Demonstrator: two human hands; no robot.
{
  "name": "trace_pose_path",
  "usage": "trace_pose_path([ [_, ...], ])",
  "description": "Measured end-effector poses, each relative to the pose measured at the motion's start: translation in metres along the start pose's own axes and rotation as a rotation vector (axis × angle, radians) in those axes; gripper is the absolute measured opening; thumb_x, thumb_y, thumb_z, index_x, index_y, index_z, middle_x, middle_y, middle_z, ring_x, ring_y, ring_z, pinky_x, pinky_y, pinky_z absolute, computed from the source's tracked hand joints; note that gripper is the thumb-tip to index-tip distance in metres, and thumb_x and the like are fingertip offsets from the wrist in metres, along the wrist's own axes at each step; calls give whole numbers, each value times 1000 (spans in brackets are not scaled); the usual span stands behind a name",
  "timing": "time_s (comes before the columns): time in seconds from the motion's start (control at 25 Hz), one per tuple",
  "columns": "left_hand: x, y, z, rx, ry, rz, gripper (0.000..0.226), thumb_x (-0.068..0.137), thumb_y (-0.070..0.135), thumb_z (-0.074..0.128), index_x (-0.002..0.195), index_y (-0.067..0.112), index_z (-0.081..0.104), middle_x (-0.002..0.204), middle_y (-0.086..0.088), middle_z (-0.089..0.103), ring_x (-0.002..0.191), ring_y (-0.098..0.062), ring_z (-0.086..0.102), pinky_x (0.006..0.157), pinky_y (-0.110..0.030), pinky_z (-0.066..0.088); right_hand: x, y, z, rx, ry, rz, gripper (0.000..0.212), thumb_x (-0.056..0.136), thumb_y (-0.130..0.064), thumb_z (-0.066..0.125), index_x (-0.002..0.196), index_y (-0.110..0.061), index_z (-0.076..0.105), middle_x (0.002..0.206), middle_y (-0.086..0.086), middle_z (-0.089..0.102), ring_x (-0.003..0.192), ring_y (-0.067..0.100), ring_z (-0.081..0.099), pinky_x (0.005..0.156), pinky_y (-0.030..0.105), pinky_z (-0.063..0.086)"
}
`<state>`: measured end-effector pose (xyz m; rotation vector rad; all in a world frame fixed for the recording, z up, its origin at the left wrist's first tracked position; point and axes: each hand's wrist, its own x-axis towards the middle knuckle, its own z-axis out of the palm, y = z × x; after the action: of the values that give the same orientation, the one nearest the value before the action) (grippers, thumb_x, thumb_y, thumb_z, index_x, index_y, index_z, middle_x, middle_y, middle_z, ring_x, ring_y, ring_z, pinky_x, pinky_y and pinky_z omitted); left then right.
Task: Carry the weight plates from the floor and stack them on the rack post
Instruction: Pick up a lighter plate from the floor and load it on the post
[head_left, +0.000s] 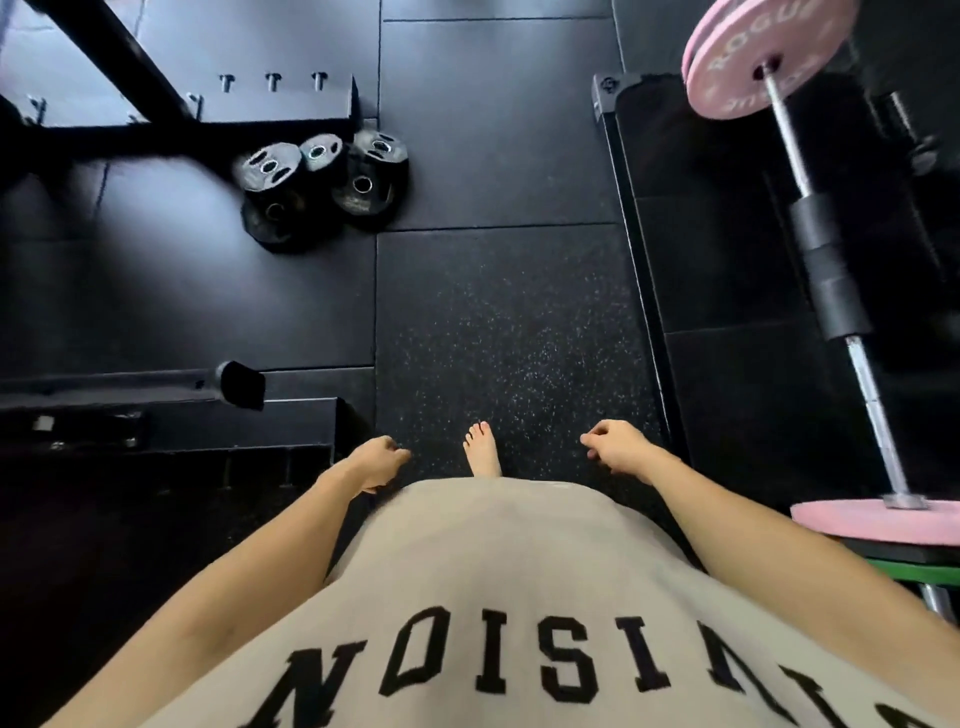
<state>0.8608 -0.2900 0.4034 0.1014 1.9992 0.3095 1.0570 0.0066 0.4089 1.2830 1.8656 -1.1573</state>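
Black round iron weight plates lean clustered on the rubber floor ahead-left; left hand and right hand hang loosely curled, empty. Dropped plates could crush the bare foot.

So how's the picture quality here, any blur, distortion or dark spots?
Head view: wide-angle bending curves the floor seams; the pink bumper plate and steel barbell at upper right are motion-smeared; the black iron weight plates catch glare; the left side lies in shadow.

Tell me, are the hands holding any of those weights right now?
No. Both the left hand and right hand hang loosely curled and hold nothing; the black weight plates lie on the floor.
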Motion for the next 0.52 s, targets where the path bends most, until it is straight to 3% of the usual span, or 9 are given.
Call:
trace_pose_path([
  [0.12,31,47,-68,-54,58,6,33,100,36,46,119,12,53,111,-13,64,94,-27,61,75,-35,50,43,-75,-47,-15,35,-64,13,95,-29,58,91,-18,62,94,7,70,91,25,63,88,40,51],
  [0.32,93,116,-157,-139,76,-22,29,101,34,45,117,11,53,110,-14,64,91,-25,60,76,-35,49,119,-191,-106,-88,-10,-112,11,96,-29,57,89,-21,62,95,7,69,93,24,64,90,43,52],
  [0.52,160,181,-229,-197,95,-66,30,100,35,46,116,12,54,109,-11,63,89,-23,58,66,-30,47,207,-292,-165,-160,-69,-136,17,97,-26,57,105,-13,65,89,4,66,82,18,59,73,33,47],
])
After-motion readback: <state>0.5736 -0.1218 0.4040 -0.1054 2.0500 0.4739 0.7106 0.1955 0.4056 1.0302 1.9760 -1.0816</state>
